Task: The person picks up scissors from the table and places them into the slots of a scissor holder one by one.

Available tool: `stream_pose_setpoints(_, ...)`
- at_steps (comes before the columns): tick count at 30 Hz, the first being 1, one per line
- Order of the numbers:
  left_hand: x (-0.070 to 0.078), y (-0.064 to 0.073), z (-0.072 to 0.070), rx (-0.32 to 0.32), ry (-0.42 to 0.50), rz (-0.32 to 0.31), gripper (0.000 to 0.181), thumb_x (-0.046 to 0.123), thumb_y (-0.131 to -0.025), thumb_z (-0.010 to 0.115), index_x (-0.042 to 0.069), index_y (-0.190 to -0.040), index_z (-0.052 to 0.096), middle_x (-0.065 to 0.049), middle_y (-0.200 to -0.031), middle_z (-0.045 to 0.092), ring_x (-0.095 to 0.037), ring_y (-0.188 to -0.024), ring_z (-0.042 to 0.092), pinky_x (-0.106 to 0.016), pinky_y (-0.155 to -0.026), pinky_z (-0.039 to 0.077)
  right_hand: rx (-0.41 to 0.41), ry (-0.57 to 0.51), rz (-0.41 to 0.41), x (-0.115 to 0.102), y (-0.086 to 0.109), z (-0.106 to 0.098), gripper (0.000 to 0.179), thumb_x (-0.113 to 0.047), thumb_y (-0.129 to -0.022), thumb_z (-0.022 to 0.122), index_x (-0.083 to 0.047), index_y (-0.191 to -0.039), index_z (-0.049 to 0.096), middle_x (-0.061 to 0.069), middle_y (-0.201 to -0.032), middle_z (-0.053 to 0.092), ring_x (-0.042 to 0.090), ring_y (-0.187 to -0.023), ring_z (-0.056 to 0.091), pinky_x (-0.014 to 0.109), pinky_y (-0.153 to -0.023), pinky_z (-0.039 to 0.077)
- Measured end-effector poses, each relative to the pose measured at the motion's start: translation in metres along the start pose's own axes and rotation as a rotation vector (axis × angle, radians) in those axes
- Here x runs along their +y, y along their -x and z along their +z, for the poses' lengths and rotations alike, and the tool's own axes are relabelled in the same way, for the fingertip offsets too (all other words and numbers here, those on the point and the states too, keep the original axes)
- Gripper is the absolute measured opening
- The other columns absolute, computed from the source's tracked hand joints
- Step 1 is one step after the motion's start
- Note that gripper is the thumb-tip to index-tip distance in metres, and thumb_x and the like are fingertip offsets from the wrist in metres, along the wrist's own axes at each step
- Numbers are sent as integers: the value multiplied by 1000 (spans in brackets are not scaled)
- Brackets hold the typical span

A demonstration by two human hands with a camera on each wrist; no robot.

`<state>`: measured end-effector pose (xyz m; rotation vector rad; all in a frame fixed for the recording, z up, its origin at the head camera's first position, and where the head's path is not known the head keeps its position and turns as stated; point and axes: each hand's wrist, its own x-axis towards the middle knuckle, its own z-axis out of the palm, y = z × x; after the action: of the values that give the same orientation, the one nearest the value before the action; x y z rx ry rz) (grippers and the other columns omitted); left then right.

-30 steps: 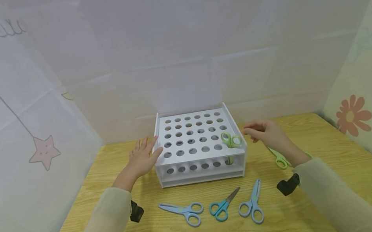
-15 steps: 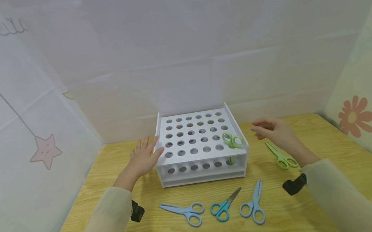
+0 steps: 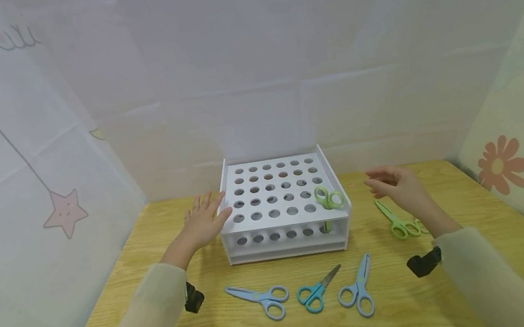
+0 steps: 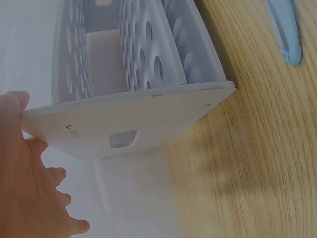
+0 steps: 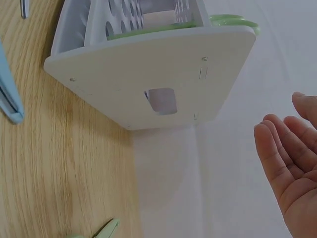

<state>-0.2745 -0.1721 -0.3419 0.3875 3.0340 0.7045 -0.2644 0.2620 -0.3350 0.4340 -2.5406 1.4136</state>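
Here, left hand (image 3: 202, 226) at edge of white rack (image 3: 281, 205), fingers spread; gap between rack and right hand (image 3: 404, 191), fingers loosely curved

The left sleeve (image 3: 135, 321) and right sleeve (image 3: 491, 276) are long, creamy white and plain. Each one ends in a straight edge by the wrist. A small, chunky black box (image 3: 193, 298) sits at the left wrist, and another black box (image 3: 425, 263) at the right. The left hand (image 3: 202, 220) and right hand (image 3: 398, 186) are bare.
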Motion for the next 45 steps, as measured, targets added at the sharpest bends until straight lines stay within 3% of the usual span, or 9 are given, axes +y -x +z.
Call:
stream_pose_setpoints(18, -2, 0, 3, 11, 6, 15, 63, 51, -97, 29, 17, -148, 19, -17, -152, 2, -40, -135, -8, -64, -100, -3, 18, 56, 13, 19, 14, -16, 45, -27, -94, 54, 4, -126, 49, 25, -110, 58, 5, -76, 61, 23, -66, 52)
stream_pose_setpoints(45, -3, -1, 4, 14, 2, 17, 64, 53, -96, 28, 17, -148, 20, -18, -151, 5, -41, -135, -6, -64, -100, -2, 28, 51, 59, 49, 32, -28, 47, -22, -94, 55, 11, -126, 46, 30, -109, 56, 3, -75, 60, 26, -64, 53)
